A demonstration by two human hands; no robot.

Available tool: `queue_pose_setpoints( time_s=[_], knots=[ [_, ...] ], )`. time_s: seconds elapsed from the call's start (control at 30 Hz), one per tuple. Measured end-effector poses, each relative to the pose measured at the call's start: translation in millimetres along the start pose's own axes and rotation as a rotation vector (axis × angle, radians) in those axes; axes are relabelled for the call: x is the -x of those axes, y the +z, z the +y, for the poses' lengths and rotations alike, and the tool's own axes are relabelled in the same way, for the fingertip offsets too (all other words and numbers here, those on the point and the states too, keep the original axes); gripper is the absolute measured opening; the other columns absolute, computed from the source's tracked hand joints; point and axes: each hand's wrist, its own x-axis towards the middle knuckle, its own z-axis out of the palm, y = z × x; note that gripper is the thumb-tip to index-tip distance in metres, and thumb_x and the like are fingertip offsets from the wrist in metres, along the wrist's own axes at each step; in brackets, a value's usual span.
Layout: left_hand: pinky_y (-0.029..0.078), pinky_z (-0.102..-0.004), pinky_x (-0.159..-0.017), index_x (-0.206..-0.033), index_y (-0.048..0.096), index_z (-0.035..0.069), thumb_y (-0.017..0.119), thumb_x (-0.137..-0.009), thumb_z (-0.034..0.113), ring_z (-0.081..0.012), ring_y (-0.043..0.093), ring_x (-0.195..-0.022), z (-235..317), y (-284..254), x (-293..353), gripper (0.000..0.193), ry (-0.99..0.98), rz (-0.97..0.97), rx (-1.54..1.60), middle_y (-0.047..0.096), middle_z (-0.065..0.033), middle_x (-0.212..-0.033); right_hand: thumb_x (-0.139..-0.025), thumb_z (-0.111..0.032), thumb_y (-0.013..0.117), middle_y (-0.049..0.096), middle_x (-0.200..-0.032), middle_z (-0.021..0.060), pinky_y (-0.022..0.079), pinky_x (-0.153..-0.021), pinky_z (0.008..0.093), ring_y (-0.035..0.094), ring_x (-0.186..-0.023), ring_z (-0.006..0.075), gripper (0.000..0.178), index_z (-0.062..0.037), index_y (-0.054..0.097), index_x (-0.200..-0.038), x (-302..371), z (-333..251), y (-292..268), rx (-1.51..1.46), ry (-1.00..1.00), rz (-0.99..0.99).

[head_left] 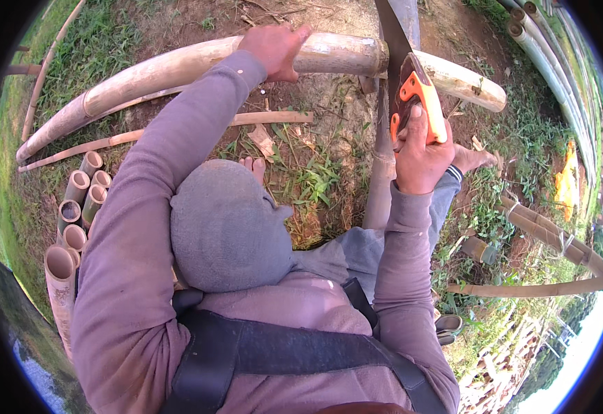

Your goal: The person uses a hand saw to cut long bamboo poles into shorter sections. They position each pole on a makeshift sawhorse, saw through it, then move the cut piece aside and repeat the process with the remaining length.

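Note:
A pale bamboo pole (343,54) lies across in front of me, its far left part running down toward the ground. My left hand (274,52) grips it from above, with the thumb on the near side. In my right hand (422,155) is a handsaw (434,103) with an orange and black handle. Its blade points away from me and stands right by the pole's right end; whether the teeth touch the bamboo I cannot tell. Beyond the blade, a narrower bamboo length (460,77) sticks out to the right.
A bamboo support (380,186) runs lengthwise under the saw. Several cut bamboo tubes (73,238) are stacked at my left. A split bamboo strip (274,118) lies nearer me. Long poles (550,58) lie at the far right, above a yellow bag (568,181) on the grass.

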Motion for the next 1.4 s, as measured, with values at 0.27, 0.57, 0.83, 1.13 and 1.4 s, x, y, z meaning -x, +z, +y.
queue_pose_setpoints(
  time_s=[0.27, 0.57, 0.83, 1.13, 1.4],
  knots=[
    [0.062, -0.0489, -0.096, -0.159, 0.043, 0.017, 0.09, -0.076, 0.039, -0.0354, 0.071, -0.117, -4, 5, 2, 0.099, 0.005, -0.021, -0.007, 0.066, -0.0166, -0.136, -0.104, -0.012, 0.07, 0.065, -0.076, 0.0076, 0.058, -0.066, 0.0264, 0.061, -0.064, 0.0075, 0.023, 0.0057, 0.058, -0.112, 146, 18, -74, 0.137, -0.02, 0.026],
    [0.062, -0.0509, -0.094, -0.151, 0.048, 0.016, 0.089, -0.08, 0.039, -0.0352, 0.073, -0.114, 2, 15, -8, 0.086, 0.043, 0.109, -0.006, 0.072, -0.0169, -0.126, -0.099, -0.014, 0.079, 0.066, -0.074, 0.0008, 0.045, -0.059, 0.0252, 0.055, -0.065, 0.0057, 0.019, 0.0006, 0.068, -0.104, 9, 27, -3, 0.173, -0.305, 0.136],
    [0.061, -0.0503, -0.096, -0.152, 0.047, 0.018, 0.089, -0.08, 0.038, -0.0368, 0.07, -0.119, 0, 5, 9, 0.086, 0.03, 0.079, 0.009, 0.068, -0.0173, -0.129, -0.1, -0.015, 0.078, 0.065, -0.081, -0.0015, 0.046, -0.063, 0.0228, 0.053, -0.07, 0.0033, 0.02, 0.0007, 0.067, -0.106, 22, 41, 6, 0.005, -0.16, 0.117],
    [0.062, -0.0493, -0.094, -0.151, 0.047, 0.016, 0.09, -0.077, 0.036, -0.0368, 0.072, -0.115, -4, 0, 10, 0.087, 0.039, 0.06, 0.018, 0.069, -0.0167, -0.129, -0.102, -0.016, 0.077, 0.066, -0.088, 0.0, 0.047, -0.065, 0.0211, 0.057, -0.073, 0.0037, 0.023, 0.0014, 0.064, -0.11, 30, 40, 3, 0.001, -0.121, 0.08],
    [0.061, -0.05, -0.095, -0.154, 0.045, 0.016, 0.091, -0.075, 0.036, -0.0359, 0.071, -0.116, 0, -5, 9, 0.094, 0.041, -0.027, 0.043, 0.068, -0.0169, -0.13, -0.103, -0.009, 0.073, 0.061, -0.095, 0.002, 0.06, -0.077, 0.0254, 0.061, -0.081, 0.006, 0.019, 0.0025, 0.061, -0.113, 27, 50, 5, -0.111, -0.23, 0.076]
  ],
)
